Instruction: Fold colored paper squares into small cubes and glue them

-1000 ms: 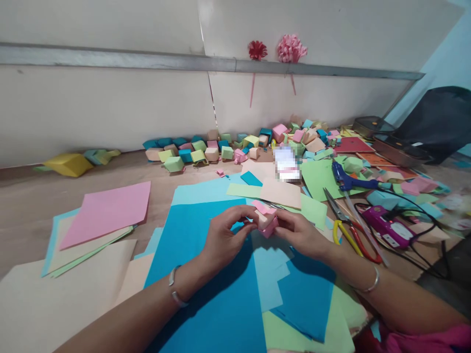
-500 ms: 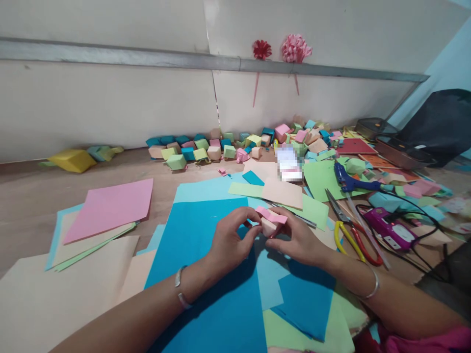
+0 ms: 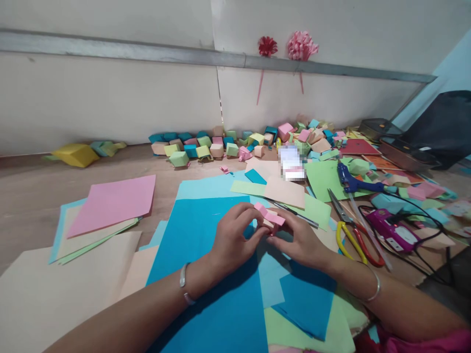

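Note:
Between my two hands is a small folded paper box (image 3: 270, 218), pink on top with a peach side showing. My left hand (image 3: 237, 230) pinches it from the left with thumb and fingers. On the other side, the fingers of my right hand (image 3: 300, 239) close around it, hiding part of the box. Both hands are held over a large blue paper sheet (image 3: 206, 245). A smaller blue paper piece (image 3: 311, 299) lies beneath my right forearm.
Scissors (image 3: 351, 228), a blue glue gun (image 3: 353, 179) and a purple power strip (image 3: 393, 230) with black cords lie to the right. Many small paper boxes (image 3: 202, 147) line the wall. Pink paper (image 3: 114, 203) tops a stack at left.
The paper box has tilted slightly, and the left fingers have closed further over it; less of its peach side shows. The whole view has shifted a little.

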A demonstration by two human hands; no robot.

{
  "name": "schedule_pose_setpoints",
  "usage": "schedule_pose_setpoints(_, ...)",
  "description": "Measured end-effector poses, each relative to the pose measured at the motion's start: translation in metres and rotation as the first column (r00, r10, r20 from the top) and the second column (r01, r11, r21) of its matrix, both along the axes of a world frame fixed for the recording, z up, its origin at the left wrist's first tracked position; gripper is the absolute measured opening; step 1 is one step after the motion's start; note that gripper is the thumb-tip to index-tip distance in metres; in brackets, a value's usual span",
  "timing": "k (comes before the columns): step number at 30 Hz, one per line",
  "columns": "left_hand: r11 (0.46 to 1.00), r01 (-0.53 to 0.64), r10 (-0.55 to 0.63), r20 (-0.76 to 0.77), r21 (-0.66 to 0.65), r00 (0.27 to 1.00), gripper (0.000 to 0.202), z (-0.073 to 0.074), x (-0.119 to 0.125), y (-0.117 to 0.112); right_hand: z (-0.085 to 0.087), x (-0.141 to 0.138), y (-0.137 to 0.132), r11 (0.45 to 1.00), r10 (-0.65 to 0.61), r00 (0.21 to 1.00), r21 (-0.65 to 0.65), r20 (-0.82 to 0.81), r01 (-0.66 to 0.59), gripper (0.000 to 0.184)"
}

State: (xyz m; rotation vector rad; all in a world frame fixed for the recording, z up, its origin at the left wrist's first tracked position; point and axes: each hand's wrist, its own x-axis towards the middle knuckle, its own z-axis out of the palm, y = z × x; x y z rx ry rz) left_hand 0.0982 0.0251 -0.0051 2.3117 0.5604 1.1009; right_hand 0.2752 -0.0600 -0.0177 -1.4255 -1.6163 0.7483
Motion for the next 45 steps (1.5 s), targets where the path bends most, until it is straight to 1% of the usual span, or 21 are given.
schedule_pose_setpoints(2, 0.999, -0.015, 0.016, -0.021, 0.030, 1.000, 0.007, -0.0019, -0.0003, 0.0003, 0.0020, -0.0015, -0.0009, 1.000, -0.002, 1.000, -0.003, -0.008, 0.002, 0.050)
schedule_pose_setpoints(4, 0.999, -0.007, 0.008, -0.025, 0.046, 1.000, 0.007, -0.0030, -0.0006, 0.0012, 0.0026, -0.0015, -0.0015, 1.000, -0.010, 1.000, -0.001, -0.026, 0.010, 0.049)
schedule_pose_setpoints(7, 0.997, 0.069, -0.069, 0.004, 0.028, 0.998, 0.004, -0.0028, -0.0009, 0.0031, 0.0011, 0.0007, -0.0016, 1.000, -0.023, 0.994, -0.006, -0.111, 0.022, 0.050)
schedule_pose_setpoints(9, 0.994, 0.107, -0.107, 0.026, 0.012, 0.994, 0.009, -0.0024, -0.0011, 0.0042, -0.0004, 0.0026, -0.0016, 1.000, -0.020, 0.983, -0.018, -0.181, 0.017, 0.051)
schedule_pose_setpoints(11, 0.996, 0.089, -0.089, 0.028, 0.026, 0.996, 0.013, -0.0025, -0.0015, 0.0048, -0.0011, 0.0039, -0.0017, 1.000, -0.005, 0.976, -0.026, -0.216, -0.001, 0.050)
schedule_pose_setpoints(13, 0.996, 0.053, -0.055, 0.014, 0.075, 0.998, 0.014, -0.0027, -0.0021, 0.0047, -0.0004, 0.0042, -0.0018, 1.000, 0.001, 0.977, -0.026, -0.211, -0.007, 0.049)
schedule_pose_setpoints(16, 0.988, 0.052, -0.051, -0.014, 0.146, 0.999, 0.016, -0.0020, -0.0027, 0.0040, 0.0021, 0.0033, -0.0023, 1.000, -0.009, 0.982, -0.022, -0.188, 0.005, 0.050)
schedule_pose_setpoints(22, 0.983, 0.068, -0.055, -0.079, 0.173, 0.995, 0.017, 0.0006, -0.0023, 0.0033, 0.0054, 0.0027, -0.0028, 0.998, -0.053, 0.972, -0.047, -0.230, 0.043, 0.054)
schedule_pose_setpoints(25, 0.980, 0.050, -0.033, -0.087, 0.195, 0.996, 0.016, -0.0014, -0.0015, 0.0036, 0.0061, 0.0030, -0.0025, 0.998, -0.059, 0.966, -0.038, -0.250, 0.052, 0.051)
schedule_pose_setpoints(28, 0.977, 0.030, -0.019, -0.054, 0.211, 0.998, 0.013, -0.0047, -0.0007, 0.0044, 0.0058, 0.0026, -0.0023, 0.999, -0.050, 0.966, -0.034, -0.254, 0.043, 0.047)
schedule_pose_setpoints(33, 0.976, 0.009, -0.024, 0.063, 0.218, 0.998, 0.014, -0.0063, -0.0002, 0.0055, 0.0055, 0.0016, -0.0028, 0.999, -0.032, 0.955, -0.004, -0.293, 0.032, 0.043)
schedule_pose_setpoints(36, 0.989, 0.043, -0.057, 0.096, 0.140, 0.994, 0.012, -0.0036, -0.0001, 0.0047, 0.0050, 0.0014, -0.0028, 1.000, -0.025, 0.957, 0.010, -0.288, 0.029, 0.041)
schedule_pose_setpoints(38, 0.997, 0.069, -0.072, 0.113, 0.036, 0.991, 0.008, -0.0025, 0.0001, 0.0034, 0.0033, 0.0016, -0.0027, 0.999, -0.035, 0.959, 0.015, -0.283, 0.041, 0.043)
schedule_pose_setpoints(39, 0.997, 0.077, -0.073, 0.126, -0.026, 0.989, 0.010, -0.0026, 0.0003, 0.0028, 0.0021, 0.0018, -0.0027, 0.999, -0.038, 0.958, 0.016, -0.286, 0.044, 0.044)
schedule_pose_setpoints(41, 0.983, 0.104, -0.077, 0.174, -0.152, 0.982, 0.019, -0.0043, 0.0009, 0.0016, -0.0005, 0.0024, -0.0029, 0.999, -0.028, 0.952, 0.019, -0.305, 0.036, 0.045)
schedule_pose_setpoints(43, 0.955, 0.153, -0.098, 0.216, -0.254, 0.971, 0.026, -0.0070, 0.0012, 0.0007, -0.0023, 0.0031, -0.0034, 1.000, -0.005, 0.944, 0.026, -0.331, 0.014, 0.044)
schedule_pose_setpoints(45, 0.935, 0.195, -0.125, 0.238, -0.297, 0.963, 0.027, -0.0092, 0.0011, 0.0000, -0.0028, 0.0037, -0.0040, 0.999, 0.006, 0.942, 0.043, -0.336, 0.009, 0.045)
